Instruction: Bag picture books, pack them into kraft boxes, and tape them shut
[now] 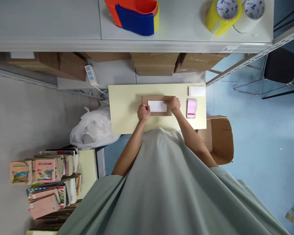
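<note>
A flat brown cardboard piece (156, 98) lies on the pale yellow table (127, 120), with a blank white paper slip (157, 106) over its middle. My left hand (144, 112) is closed at the slip's left end, thumb and finger pinched together at its edge. At the opposite end, the fingers of my right hand (173, 104) pinch the slip's upper right corner, and the palm hangs over the cardboard's right edge. To the right of that hand lies a phone (191, 109) with a pink screen. Behind it is a stack of white slips (196, 91).
Overhead, a grey shelf (63, 26) carries an orange-and-blue tape dispenser (134, 18) and tape rolls (224, 18). Cardboard boxes (154, 63) and a power strip (91, 75) sit behind the table. A white plastic bag (94, 127) and book stacks (45, 169) stand left, an open carton (221, 138) right.
</note>
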Demonstrator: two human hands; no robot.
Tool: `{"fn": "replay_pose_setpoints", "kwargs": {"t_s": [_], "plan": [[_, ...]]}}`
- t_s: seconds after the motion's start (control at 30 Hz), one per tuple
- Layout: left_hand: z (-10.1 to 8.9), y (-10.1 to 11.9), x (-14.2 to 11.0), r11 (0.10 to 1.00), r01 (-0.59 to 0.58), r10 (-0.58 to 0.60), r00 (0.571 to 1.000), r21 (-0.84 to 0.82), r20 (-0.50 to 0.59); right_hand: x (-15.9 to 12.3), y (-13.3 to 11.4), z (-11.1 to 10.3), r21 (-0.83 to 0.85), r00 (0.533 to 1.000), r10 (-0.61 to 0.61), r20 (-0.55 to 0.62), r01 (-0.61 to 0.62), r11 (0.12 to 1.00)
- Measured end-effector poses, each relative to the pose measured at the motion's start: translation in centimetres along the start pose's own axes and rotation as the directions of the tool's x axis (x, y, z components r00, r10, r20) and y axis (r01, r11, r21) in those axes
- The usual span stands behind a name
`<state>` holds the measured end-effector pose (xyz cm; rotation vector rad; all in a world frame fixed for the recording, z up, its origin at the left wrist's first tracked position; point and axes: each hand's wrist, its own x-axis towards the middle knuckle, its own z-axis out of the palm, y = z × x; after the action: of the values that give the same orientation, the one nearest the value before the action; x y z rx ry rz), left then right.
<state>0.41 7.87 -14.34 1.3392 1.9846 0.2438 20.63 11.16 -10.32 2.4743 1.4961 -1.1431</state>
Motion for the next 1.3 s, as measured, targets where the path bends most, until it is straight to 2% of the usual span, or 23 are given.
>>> {"fn": "replay_pose_setpoints", "kwargs": {"t_s": [0.13, 0.3, 0.4, 0.47, 0.6, 0.67, 0.8, 0.87, 0.97, 1.17, 1.3], "plan": [[-0.1, 0.0, 0.0, 1.000, 0.013, -0.013, 1.000, -0.014, 0.007, 0.2, -0.9, 0.3, -0.018, 1.000, -0.021, -0.013, 0.020, 1.000], [0.1, -0.1, 0.0, 0.997, 0.000, -0.001, 1.000, -0.072, -0.013, -1.6, -1.5, 2.3, -0.126, 0.985, -0.103, 0.142, 0.121, 0.985], [0.2, -0.2, -0.1, 0.996, -0.003, 0.001, 1.000, -0.091, -0.028, -1.2, -3.1, 2.9, -0.130, 0.975, -0.139, 0.174, 0.162, 0.978], [0.1, -0.2, -0.1, 0.996, 0.005, -0.007, 1.000, -0.090, -0.023, -0.4, -4.4, 3.0, -0.091, 0.977, -0.145, 0.155, 0.160, 0.983], [-0.1, -0.1, -0.3, 0.997, -0.002, 0.001, 1.000, -0.071, -0.019, 0.1, -5.9, 3.4, -0.038, 0.992, -0.121, 0.045, 0.122, 0.992], [-0.1, 0.0, -0.4, 0.998, -0.007, 0.006, 1.000, -0.063, -0.022, -0.5, -5.7, 3.7, -0.039, 0.991, -0.126, 0.050, 0.128, 0.991], [-0.2, 0.1, -0.6, 0.997, -0.012, 0.009, 0.999, -0.075, -0.034, -2.3, -4.5, 4.4, -0.070, 0.975, -0.143, 0.169, 0.157, 0.985], [-0.1, 0.1, -0.7, 0.996, -0.015, 0.012, 0.999, -0.087, -0.042, -2.6, -4.1, 4.4, -0.065, 0.973, -0.142, 0.181, 0.156, 0.986], [-0.1, 0.1, -0.9, 0.995, -0.032, 0.027, 0.998, -0.094, -0.060, -2.1, -4.4, 4.1, -0.042, 0.976, -0.131, 0.174, 0.140, 0.989], [-0.2, -0.5, -0.8, 0.990, -0.028, 0.019, 0.997, -0.139, -0.070, -0.3, -5.5, 3.3, 0.091, 0.955, -0.083, 0.287, 0.059, 0.994], [-0.4, -1.3, -0.2, 0.978, 0.055, -0.067, 0.996, -0.202, -0.054, 0.2, -5.7, 3.8, 0.123, 0.969, -0.072, 0.235, 0.043, 0.991]]}}
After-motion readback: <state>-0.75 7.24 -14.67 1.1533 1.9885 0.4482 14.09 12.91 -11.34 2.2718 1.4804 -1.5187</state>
